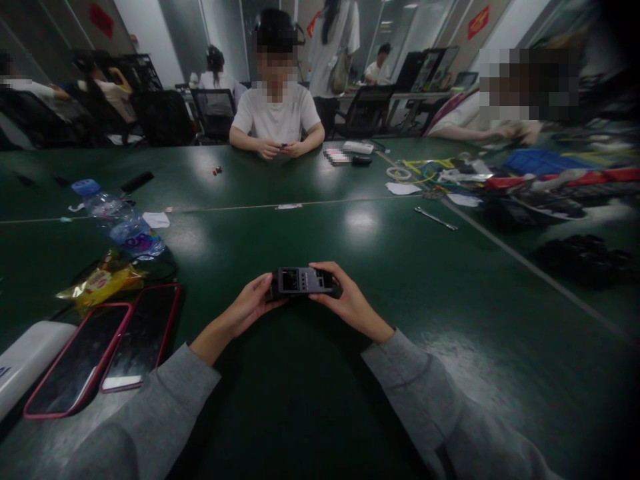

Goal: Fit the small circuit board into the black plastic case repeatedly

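Observation:
A small dark grey rectangular device with slots on its face is held just above the green table, in front of me. My left hand grips its left end with fingers curled around it. My right hand closes over its right end, thumb under and fingers on top. Both forearms wear grey sleeves.
Two phones in red cases and a white box lie at my left, with a yellow snack packet and a fallen water bottle beyond. A wrench and cluttered tools lie right. A person in white sits opposite.

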`<state>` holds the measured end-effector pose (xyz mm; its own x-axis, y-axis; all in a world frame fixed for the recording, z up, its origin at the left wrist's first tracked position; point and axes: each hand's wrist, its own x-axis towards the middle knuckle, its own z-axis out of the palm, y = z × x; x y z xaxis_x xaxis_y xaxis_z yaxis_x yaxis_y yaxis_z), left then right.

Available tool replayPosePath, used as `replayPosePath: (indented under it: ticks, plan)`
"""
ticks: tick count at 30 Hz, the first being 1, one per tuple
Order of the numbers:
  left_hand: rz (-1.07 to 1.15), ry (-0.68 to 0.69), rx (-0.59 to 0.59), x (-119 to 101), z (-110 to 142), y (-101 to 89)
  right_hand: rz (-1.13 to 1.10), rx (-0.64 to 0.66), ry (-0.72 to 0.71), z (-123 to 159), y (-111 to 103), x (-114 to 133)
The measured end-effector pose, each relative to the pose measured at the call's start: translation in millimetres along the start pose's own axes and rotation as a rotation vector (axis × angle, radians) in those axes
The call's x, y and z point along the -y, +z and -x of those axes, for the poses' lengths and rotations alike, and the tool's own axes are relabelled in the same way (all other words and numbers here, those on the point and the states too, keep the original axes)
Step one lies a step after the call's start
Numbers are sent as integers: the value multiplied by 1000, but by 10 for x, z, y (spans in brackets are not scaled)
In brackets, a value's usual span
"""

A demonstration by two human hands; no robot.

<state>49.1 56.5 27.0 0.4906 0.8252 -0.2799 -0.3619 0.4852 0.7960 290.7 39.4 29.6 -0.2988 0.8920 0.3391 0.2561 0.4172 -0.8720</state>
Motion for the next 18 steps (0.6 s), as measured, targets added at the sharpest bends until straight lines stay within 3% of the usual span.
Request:
replayPosePath:
  ticks: [11,18]
  plan:
    - [-250,-21,-17,-51,74,34,52,109,-21,0,34,-64]
    - [-166,-27,-55,-61,81,27,29,87,11,11,94,-14]
